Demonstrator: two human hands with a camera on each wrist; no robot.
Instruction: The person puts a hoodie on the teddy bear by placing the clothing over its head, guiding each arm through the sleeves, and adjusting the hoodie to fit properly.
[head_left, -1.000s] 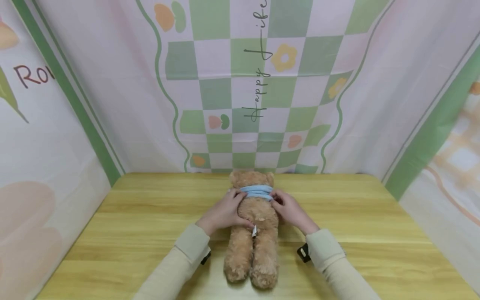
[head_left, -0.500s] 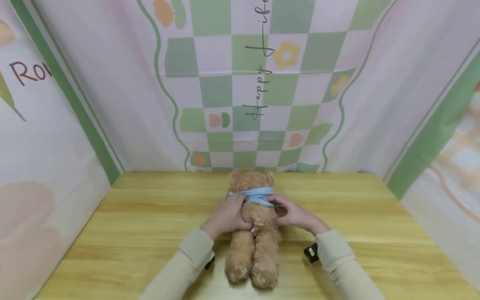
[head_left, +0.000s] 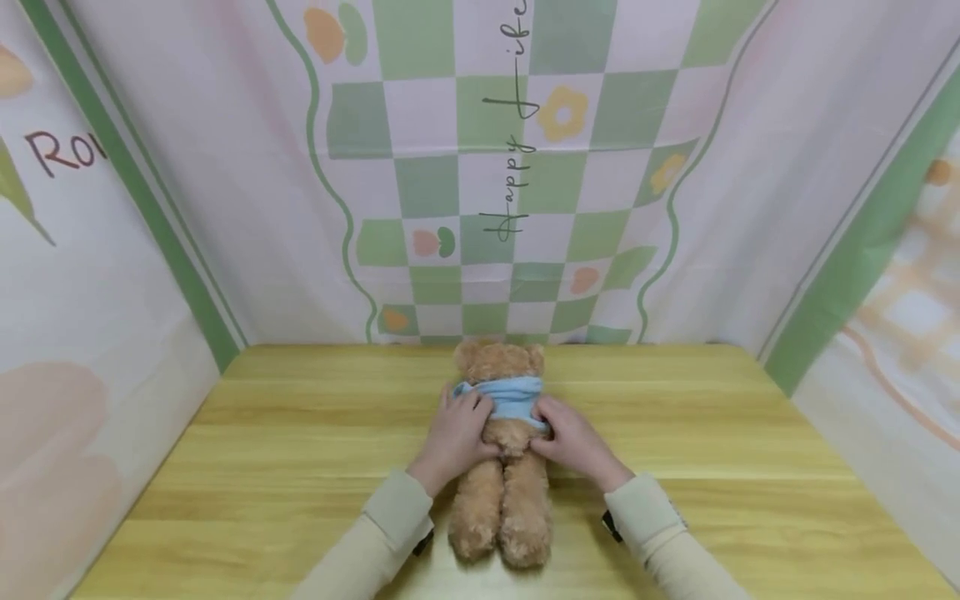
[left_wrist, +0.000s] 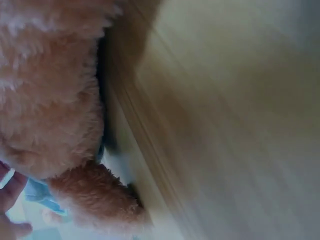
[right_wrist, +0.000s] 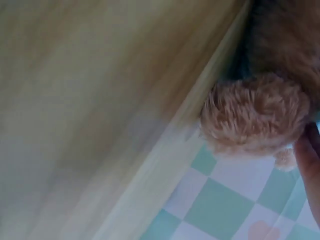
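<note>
A brown plush teddy bear (head_left: 525,508) lies on the table in the head view, head toward the back, no face showing. A light blue shirt (head_left: 517,393) is bunched around its upper body, leaving the lower back and legs bare. At the bear's left side, my left hand (head_left: 456,432) grips the shirt's lower edge with curled fingers, thumb on the fur. My right hand (head_left: 572,440) pinches the same edge on the other side. The left wrist view shows the bear's fur (left_wrist: 50,95) close up; the right wrist view catches a furry limb (right_wrist: 255,115) beside my fingers (right_wrist: 308,167).
The wood-grain table (head_left: 315,425) extends to both sides of the bear. Behind it hangs a green-and-white checkered curtain (head_left: 487,183), with printed cloth walls (head_left: 97,317) at the left and right. Dark wrist devices (head_left: 611,525) show below the sleeves.
The shirt's lower edge has come down the bear's back, covering more of it. Both hands have moved slightly toward the legs, and the white tag is now hidden.
</note>
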